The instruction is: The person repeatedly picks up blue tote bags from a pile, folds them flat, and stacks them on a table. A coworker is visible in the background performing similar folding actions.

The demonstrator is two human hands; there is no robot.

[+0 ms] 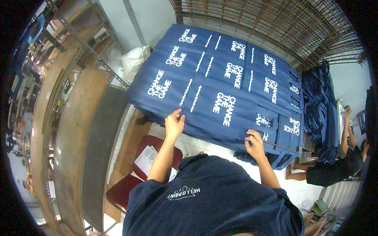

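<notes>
Navy, white-printed flat fabric panels [210, 88]: spread in layers before wearer | left hand [175, 123], right hand [255, 145]: fingers at near edge, can't tell if pinching | likely light, limp; grip near edge, hands apart

Navy cloth sheets [204, 84], white print, laid in overlapping rows. Left hand [174, 125] at near edge, touching; right hand [255, 144] on same edge, farther right, lightly bent. Maroon chair [123, 189] at left, papers [145, 159] on it. White sack [134, 61] beside far-left side. Wire racks [256, 21] behind. Dark cloth pile [315, 94] right; co-worker [334, 170] beyond, arms raised.
</notes>
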